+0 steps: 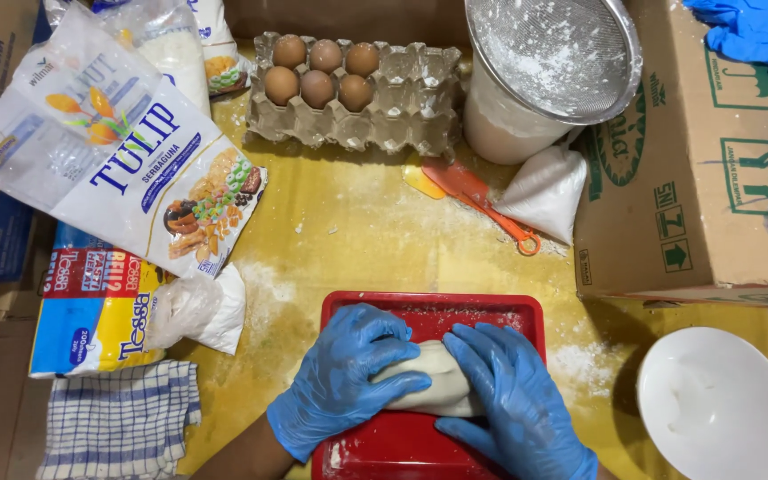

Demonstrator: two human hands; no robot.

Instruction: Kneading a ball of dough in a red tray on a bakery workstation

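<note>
On red tray [526, 313], front centre: dough [433, 378] lump, pale, both gloved hands clamped round it, left hand [344, 378] over its left end, right hand [513, 400] over its right. Bowl [715, 402] just right (empty, white). Eggs [322, 73] well behind. Risk: hard push could slide tray on floured table [357, 222]; dough may stick to gloves

Left hand [344, 378]: blue-gloved, wrapped over the dough lump [437, 382]
Right hand [513, 400]: blue-gloved, pressing the dough's other side
Red tray [433, 311]: under the dough, on the yellow table [357, 222]
Egg carton [357, 98]: six brown eggs, behind the tray
White bowl [715, 402]: right of the tray
</note>
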